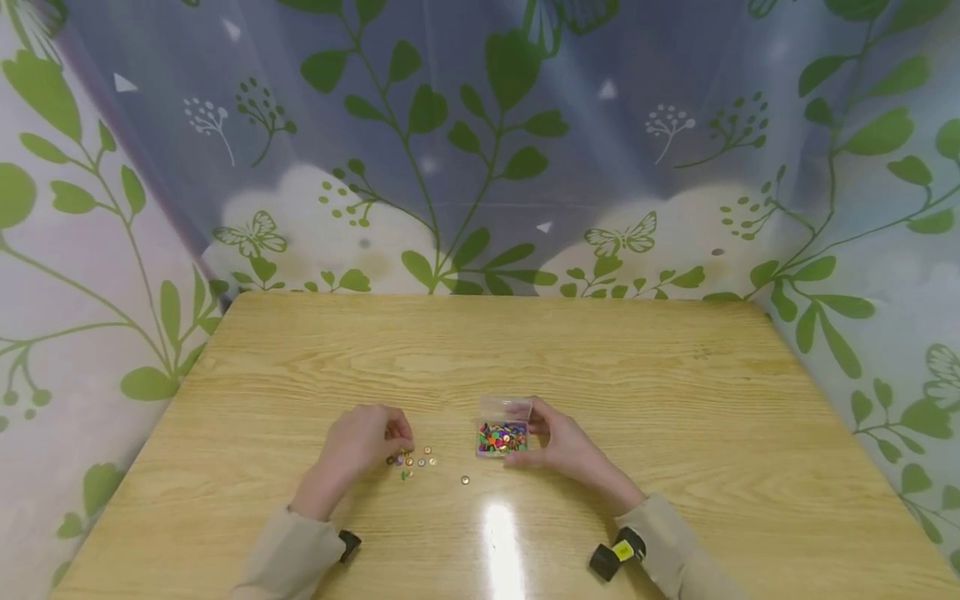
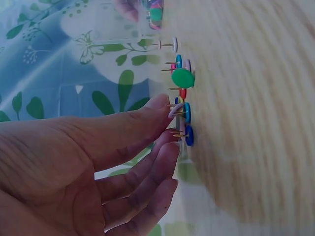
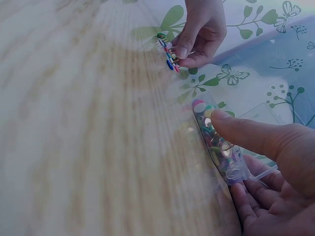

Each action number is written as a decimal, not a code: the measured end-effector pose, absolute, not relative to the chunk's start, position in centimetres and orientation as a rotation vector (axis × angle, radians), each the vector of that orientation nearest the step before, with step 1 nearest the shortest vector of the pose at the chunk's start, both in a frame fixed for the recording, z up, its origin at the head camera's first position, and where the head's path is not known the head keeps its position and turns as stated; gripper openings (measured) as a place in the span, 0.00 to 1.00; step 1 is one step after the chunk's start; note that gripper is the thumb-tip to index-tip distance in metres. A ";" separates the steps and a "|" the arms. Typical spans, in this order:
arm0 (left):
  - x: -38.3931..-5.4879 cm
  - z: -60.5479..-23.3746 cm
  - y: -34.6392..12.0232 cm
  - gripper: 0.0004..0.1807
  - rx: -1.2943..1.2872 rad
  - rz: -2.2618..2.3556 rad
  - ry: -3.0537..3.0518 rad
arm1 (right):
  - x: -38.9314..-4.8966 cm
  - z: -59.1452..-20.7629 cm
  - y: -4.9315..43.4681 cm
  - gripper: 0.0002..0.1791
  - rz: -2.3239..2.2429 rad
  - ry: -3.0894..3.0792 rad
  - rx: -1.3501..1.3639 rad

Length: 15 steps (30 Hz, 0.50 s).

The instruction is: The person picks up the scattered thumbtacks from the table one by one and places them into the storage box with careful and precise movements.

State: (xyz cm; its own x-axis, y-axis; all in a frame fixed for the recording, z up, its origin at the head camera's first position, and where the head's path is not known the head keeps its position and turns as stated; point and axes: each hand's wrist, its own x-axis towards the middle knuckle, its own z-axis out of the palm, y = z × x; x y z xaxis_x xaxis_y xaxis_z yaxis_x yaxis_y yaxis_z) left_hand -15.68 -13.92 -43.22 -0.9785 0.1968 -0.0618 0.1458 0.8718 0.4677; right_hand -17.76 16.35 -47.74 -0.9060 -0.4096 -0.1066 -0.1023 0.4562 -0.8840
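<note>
On the table to the left lies a loose group of colourful flat-headed thumbtacks (image 1: 422,462), most with their pins pointing up. My left hand (image 1: 365,442) is over the left side of this group, thumb and index finger pinching a pale, tilted thumbtack (image 2: 175,111) close to the blue ones. A green-headed thumbtack (image 2: 183,78) stands nearer the camera in the left wrist view. My right hand (image 1: 561,446) grips the right side of a small clear plastic box (image 1: 477,442), thumb in front and fingers behind. Its hinged lid (image 1: 504,407) stands open, and many mixed thumbtacks (image 3: 212,130) fill it.
One lone thumbtack (image 1: 465,480) lies on the wooden table (image 1: 480,350) between the group and the box. A leaf-patterned curtain (image 1: 450,167) borders the table at the back and sides. Glare shines on the tabletop near the front.
</note>
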 end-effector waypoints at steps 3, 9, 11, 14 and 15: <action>-15.6 -43.4 -13.9 0.09 0.265 0.714 2.927 | -17.8 -47.7 16.4 0.41 -1.426 2.408 -0.447; -15.6 -43.6 -13.8 0.09 0.255 0.715 2.933 | -17.8 -47.6 16.5 0.40 -1.409 2.428 -0.468; -15.6 -43.6 -13.7 0.09 0.257 0.726 2.940 | -17.8 -47.7 16.5 0.39 -1.409 2.433 -0.466; -15.7 -43.6 -13.6 0.08 0.262 0.745 2.966 | -17.8 -47.6 16.4 0.40 -1.412 2.431 -0.461; -15.7 -43.5 -13.6 0.07 0.262 0.749 2.980 | -17.9 -47.6 16.4 0.40 -1.412 2.431 -0.462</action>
State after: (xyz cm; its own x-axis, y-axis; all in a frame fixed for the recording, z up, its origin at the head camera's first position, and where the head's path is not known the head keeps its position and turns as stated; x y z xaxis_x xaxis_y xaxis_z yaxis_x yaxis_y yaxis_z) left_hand -15.68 -13.57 -43.54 -0.9839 0.1780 -0.0148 0.1498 0.8676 0.4742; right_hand -17.87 16.43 -47.64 -0.9059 -0.4139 -0.0893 -0.1276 0.4678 -0.8746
